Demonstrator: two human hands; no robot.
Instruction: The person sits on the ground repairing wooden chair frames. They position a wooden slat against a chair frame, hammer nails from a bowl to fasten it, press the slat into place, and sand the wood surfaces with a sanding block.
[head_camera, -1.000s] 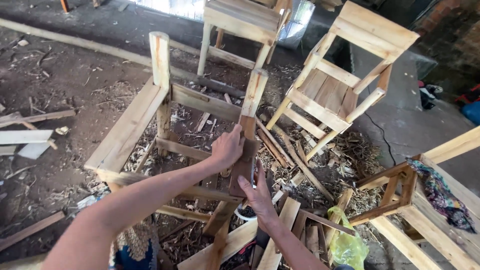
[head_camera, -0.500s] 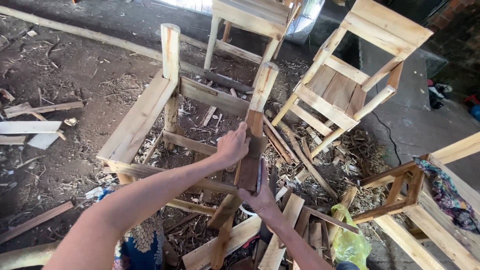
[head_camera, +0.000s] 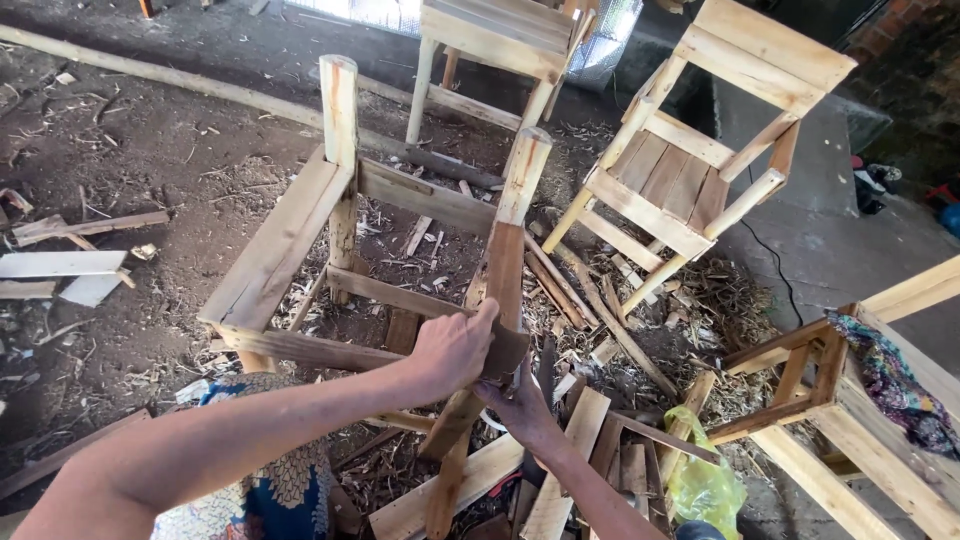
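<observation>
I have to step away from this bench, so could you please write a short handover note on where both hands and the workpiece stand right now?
Left hand: wrapped over the dark wooden slat, gripping it against the chair frame.
Right hand: under the slat's lower end, fingers spread in support.
Workpiece: unfinished chair frame lying on its side on the dirt floor, two legs pointing up; the slat runs along the near leg.
Done: frame rails joined.
Left: whether the slat is fixed cannot be seen.
Nearby: finished armchair, yellow plastic bag, scrap offcuts.
</observation>
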